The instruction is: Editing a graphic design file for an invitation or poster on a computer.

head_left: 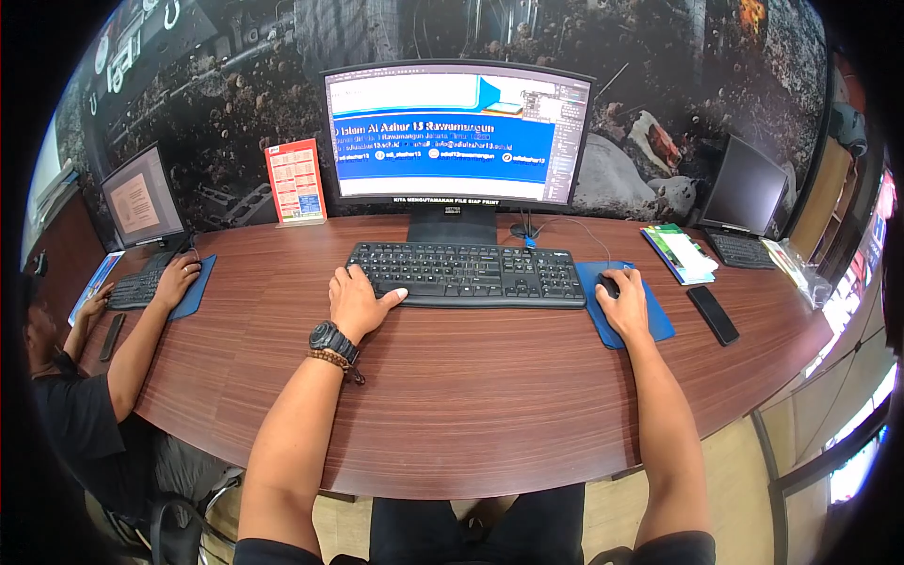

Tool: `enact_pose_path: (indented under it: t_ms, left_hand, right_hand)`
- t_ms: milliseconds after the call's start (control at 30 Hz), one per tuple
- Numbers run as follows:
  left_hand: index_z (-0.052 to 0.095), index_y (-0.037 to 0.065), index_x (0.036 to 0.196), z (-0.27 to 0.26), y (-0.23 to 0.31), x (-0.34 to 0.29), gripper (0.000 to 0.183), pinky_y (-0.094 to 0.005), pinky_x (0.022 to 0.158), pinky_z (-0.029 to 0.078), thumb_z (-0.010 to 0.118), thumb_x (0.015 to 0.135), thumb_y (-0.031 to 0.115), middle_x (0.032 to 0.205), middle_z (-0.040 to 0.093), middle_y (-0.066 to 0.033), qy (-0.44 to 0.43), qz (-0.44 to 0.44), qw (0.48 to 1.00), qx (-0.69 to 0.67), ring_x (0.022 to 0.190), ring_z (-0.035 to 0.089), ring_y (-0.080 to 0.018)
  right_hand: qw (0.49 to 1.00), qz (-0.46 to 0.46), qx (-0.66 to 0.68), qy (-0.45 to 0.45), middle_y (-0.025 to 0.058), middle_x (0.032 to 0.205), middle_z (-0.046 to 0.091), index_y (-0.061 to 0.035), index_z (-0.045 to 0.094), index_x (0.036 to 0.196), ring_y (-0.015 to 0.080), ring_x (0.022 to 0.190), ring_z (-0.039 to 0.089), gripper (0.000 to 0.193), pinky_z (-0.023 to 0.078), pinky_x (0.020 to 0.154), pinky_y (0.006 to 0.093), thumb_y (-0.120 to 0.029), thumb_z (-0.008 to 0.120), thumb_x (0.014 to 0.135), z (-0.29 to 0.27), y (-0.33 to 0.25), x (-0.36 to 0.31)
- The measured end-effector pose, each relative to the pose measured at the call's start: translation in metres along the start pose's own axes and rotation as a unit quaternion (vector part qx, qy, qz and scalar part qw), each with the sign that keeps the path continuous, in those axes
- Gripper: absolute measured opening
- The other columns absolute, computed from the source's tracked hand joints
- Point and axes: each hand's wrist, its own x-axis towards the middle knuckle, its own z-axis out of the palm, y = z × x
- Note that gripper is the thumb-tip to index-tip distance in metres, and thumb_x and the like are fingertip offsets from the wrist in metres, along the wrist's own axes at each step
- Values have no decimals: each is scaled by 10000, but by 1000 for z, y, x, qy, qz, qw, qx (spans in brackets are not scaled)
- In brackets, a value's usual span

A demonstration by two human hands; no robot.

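Observation:
My left hand (358, 303) rests at the left end of a black keyboard (471, 273), its thumb stretched along the lower keys and its fingers on the left ones. A dark watch (334, 341) and a beaded bracelet are on that wrist. My right hand (625, 303) is curled over a dark computer mouse (609, 284) on a blue mouse pad (661, 325); the palm covers part of the mouse. Behind the keyboard stands a wide curved monitor (459, 137), showing a blue and white design in an editing window.
A black phone (713, 315) and a stack of booklets (680, 252) lie right of the pad. Farther right are another monitor (747, 184) and keyboard. A red calendar card (297, 182) stands left of my monitor. At the left, another person (80, 424) works at a computer.

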Motion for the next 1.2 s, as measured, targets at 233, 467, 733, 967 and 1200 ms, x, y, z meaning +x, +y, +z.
enact_pose_path:
  t_ms: [233,467,733,967,1200]
  left_hand:
    - [478,-125,1226,0,-1,0,897,-501,1028,407,768,776,595,1251,476,-288,6,4,1000,5,1183,474,-432]
    - [489,-125,1211,3,-4,1,893,-503,1023,412,768,772,600,1243,481,-290,9,5,1000,10,1177,480,-434]
    - [449,-165,1263,-4,0,1,936,-505,1033,418,746,802,594,1288,453,-327,-19,5,1000,0,1210,458,-469]
    - [460,-156,1238,-3,-2,0,907,-509,1022,422,755,801,582,1266,465,-323,-10,11,1000,-3,1194,468,-470]
    - [464,-156,1233,-1,-1,0,908,-512,1016,424,758,796,584,1248,476,-323,-1,19,1000,-5,1184,470,-475]
  right_hand:
    - [1000,2,6,-8,190,1211,559,-73,698,1130,387,1135,570,342,481,973,453,-239,699,831,-1,0,0]
    - [1000,2,2,-6,190,1213,557,-71,700,1128,385,1131,571,344,485,967,452,-241,699,829,1,0,0]
    - [1000,-19,11,3,175,1193,568,-62,693,1120,373,1125,575,346,483,956,448,-224,692,814,-1,-1,-2]
    - [1000,-16,1,-8,170,1205,564,-71,688,1122,375,1131,572,341,480,958,447,-230,690,820,2,0,0]
    - [1000,-28,5,0,164,1179,567,-73,687,1112,372,1122,574,330,479,956,445,-231,691,823,3,4,-1]
